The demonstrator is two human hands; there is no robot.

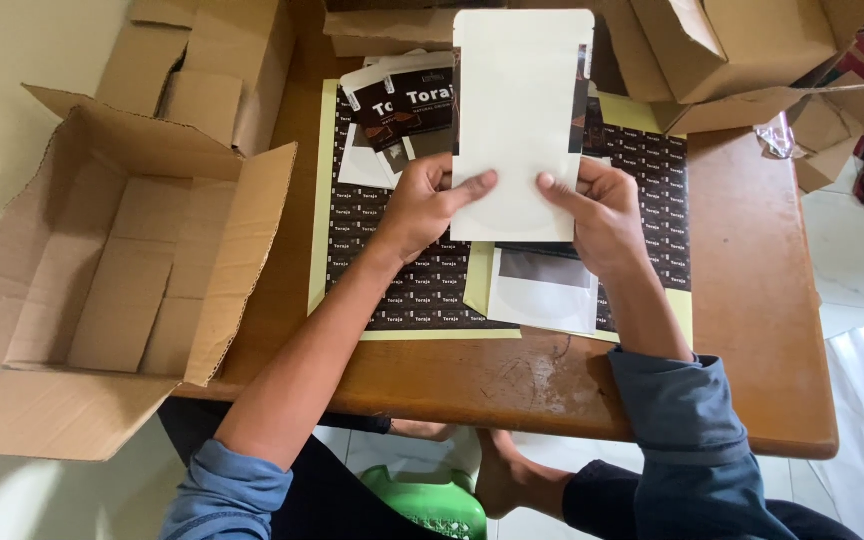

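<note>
- Currently I see both hands closed on the white flat carton blank.
- Left hand, right hand pinch its lower edge; long axis upright, above the table.

Both hands hold 1 white pouch upright above the wooden table: the left hand grips its lower left edge, the right hand its lower right edge, index fingers across its face. On the table beneath lie black printed sheets and another pouch. An open cardboard box sits left of the table.
</note>
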